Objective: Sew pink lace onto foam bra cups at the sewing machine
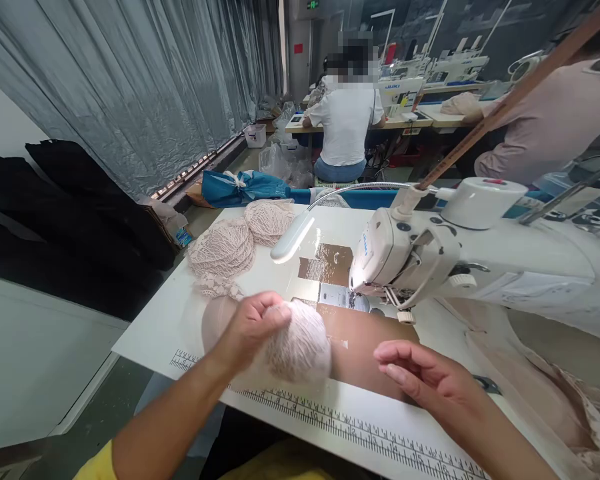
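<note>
My left hand (260, 323) pinches the edge of a pale, lace-covered bra cup (300, 343), held just above the table; the cup is slightly blurred. Beside that hand lies a smooth beige cup-shaped piece (215, 323), partly hidden by it. My right hand (430, 377) is empty, fingers apart, over a smooth brown sheet (365, 333) on the tabletop. Behind both hands stands a white sewing machine (380, 247), its needle area lit. Lace cups sit in two piles, a nearer pile (223, 247) and a farther pile (267, 223), at the table's back left.
A ruler strip (325, 417) runs along the front edge of the white table (153, 333). A lamp (293, 240) arches over it. Beige fabric (520, 360) lies at the right. A blue bundle (245, 187) is behind the table. Two people sit at other machines.
</note>
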{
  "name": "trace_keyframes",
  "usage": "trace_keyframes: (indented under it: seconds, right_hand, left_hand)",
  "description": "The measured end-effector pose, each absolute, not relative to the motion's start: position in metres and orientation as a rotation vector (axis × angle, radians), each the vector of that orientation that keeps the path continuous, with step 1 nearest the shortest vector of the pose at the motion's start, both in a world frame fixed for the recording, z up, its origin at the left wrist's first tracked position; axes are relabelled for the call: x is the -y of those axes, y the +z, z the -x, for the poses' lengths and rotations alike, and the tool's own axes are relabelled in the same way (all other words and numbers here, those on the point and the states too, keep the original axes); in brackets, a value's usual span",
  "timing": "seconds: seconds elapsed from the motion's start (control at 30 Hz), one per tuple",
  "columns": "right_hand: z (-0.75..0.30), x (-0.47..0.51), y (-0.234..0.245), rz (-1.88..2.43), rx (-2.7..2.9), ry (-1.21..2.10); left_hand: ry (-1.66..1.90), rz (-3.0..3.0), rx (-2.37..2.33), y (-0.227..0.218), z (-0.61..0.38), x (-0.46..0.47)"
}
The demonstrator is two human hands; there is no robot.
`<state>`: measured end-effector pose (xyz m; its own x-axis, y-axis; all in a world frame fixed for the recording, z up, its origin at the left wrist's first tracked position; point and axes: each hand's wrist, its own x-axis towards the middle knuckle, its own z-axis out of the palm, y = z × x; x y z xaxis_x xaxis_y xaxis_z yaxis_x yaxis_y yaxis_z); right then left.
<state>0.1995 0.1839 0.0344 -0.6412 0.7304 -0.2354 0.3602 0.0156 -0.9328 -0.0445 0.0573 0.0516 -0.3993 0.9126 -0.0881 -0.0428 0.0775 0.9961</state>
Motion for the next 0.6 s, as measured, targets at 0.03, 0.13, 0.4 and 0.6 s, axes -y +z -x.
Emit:
trace_keyframes:
  seconds: [0.03,0.13,0.4,0.6]
  right_hand:
    - [-0.204,-0.188,0.036,1.139,2.048,1.599]
    - [-0.206,-0.198,0.042,1.055,2.290,1.425]
    - [-0.172,-0.212,0.031,0.863,2.673,0.898]
    - [-0.163,-0.204,0.003,0.801,2.867,0.422]
  left_hand:
    - [1.462,-1.031,-1.684,0.059,0.052,-0.061]
    - [1.237,-1.567,-2.121,0.063,0.053,-0.084]
    - [0.130,-2.388,-2.097,0.001,-0.022,-0.145]
    - [0.303,-2.289,-1.965,0.016,-0.012,-0.126]
